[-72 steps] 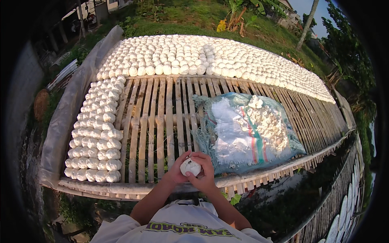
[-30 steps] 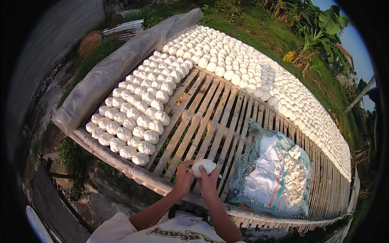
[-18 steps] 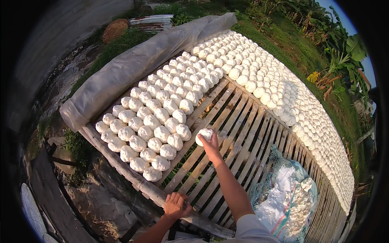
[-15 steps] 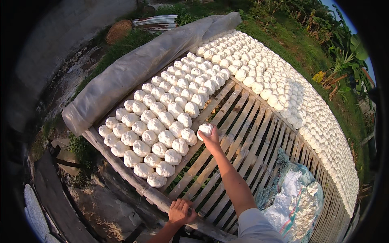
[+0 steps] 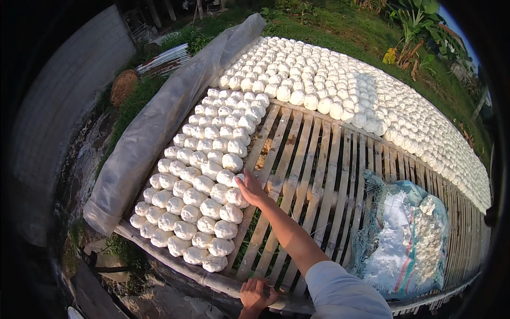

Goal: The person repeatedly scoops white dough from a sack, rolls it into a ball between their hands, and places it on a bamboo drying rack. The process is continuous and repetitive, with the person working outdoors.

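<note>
My right hand (image 5: pixel 251 191) reaches to the inner edge of the rows of white, rough round lumps (image 5: pixel 184 229) on the left of the bamboo slatted platform (image 5: pixel 295 189). Its fingers are round a white lump (image 5: pixel 238 179) set against that edge, partly hidden by the hand. My left hand (image 5: pixel 256 292) grips the bamboo rail at the near edge, below my right forearm. To the right, a frayed teal and white sack (image 5: pixel 393 239) lies on the slats, with crumbly white material on it.
More white lumps (image 5: pixel 303 80) cover the far and right part of the platform. Rolled translucent plastic sheeting (image 5: pixel 143 143) runs along the left edge. Beyond it are a block wall (image 5: pixel 69 90), corrugated sheets (image 5: pixel 162 58) and a brown basket (image 5: pixel 123 87). Grass and banana plants border the back.
My hands, earlier together round a lump, have parted. The right carried the lump forward and left to the row's edge; the left moved to the rail. The view has turned leftward.
</note>
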The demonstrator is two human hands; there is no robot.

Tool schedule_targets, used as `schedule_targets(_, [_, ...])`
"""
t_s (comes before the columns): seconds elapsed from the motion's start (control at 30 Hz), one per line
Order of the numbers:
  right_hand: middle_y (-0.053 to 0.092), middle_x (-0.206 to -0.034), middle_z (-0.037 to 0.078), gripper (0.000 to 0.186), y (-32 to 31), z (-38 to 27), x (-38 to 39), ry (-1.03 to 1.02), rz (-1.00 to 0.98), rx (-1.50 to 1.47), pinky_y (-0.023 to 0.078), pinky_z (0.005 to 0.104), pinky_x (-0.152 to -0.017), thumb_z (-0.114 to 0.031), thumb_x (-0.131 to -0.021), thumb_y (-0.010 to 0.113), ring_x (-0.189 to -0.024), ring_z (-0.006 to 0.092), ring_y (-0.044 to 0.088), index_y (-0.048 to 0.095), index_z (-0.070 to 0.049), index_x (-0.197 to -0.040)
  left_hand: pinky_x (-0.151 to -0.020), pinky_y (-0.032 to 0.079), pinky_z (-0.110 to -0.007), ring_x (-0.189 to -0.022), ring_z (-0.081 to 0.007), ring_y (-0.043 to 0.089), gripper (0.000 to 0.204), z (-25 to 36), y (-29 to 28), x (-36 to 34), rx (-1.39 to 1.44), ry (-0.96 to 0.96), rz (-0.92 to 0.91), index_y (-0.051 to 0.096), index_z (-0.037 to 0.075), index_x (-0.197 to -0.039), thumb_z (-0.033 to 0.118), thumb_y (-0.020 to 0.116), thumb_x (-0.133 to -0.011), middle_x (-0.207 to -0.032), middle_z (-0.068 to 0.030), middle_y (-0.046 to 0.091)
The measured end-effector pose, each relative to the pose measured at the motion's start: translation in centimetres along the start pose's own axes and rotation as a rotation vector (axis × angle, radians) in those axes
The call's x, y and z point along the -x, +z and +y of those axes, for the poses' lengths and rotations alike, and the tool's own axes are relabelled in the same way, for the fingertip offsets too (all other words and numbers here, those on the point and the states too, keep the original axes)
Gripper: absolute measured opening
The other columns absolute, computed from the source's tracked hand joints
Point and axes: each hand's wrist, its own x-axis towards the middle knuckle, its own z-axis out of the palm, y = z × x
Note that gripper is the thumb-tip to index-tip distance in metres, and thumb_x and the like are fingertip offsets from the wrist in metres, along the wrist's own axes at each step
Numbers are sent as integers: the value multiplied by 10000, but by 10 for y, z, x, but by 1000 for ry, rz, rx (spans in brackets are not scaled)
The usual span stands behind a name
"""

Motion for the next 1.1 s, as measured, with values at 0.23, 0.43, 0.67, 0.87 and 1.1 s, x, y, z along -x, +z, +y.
schedule_targets(0.23, [351, -1668, 228, 773, -95, 38, 152, 77, 134, -504, 301, 427, -1258, -585, -1119, 368, -1543, 352, 353, 332, -1, -1624, -663, 486, -468, -759, -325, 629, 275, -3, 7, 7, -13, 3, -71, 622, 97, -976, 234, 665, -742, -830, -62, 629])
schedule_targets(0.43, [744, -1206, 156, 489, -205, 166, 421, 309, 507, -532, 536, 367, -972, -397, -1065, 630, -1126, 229, 702, 676, 10, -1332, -736, 521, -457, -802, -278, 666, 187, 12, 17, -10, 73, -244, -176, 644, 5, -1102, 104, 650, -944, -865, -111, 681])
schedule_targets(0.67, [744, -1090, 155, 238, -368, 302, 557, 416, 1045, 62, 579, 407, -869, -175, -992, 674, -968, 294, 724, 714, -18, -1165, -700, 493, -324, -816, -161, 630, 145, 143, 111, -1, 464, -177, -591, 636, 40, -1095, 127, 660, -983, -954, -61, 659])
schedule_targets(0.87, [650, -1300, 105, 313, -449, 390, 511, 383, 759, 631, 536, 500, -986, -118, -884, 656, -1247, 314, 605, 675, -56, -1190, -711, 481, -279, -899, -109, 630, 167, 242, 193, -4, 645, -154, -760, 649, 51, -1155, 170, 651, -1037, -1021, -43, 670])
schedule_targets(1.1, [645, -1231, 83, 393, -486, 421, 504, 312, 271, 967, 480, 449, -1015, -325, -867, 700, -1292, 269, 564, 707, -86, -1179, -875, 540, -337, -978, -159, 646, 175, 239, 210, -4, 759, -256, -765, 603, 25, -1156, 142, 652, -1036, -1068, -75, 655])
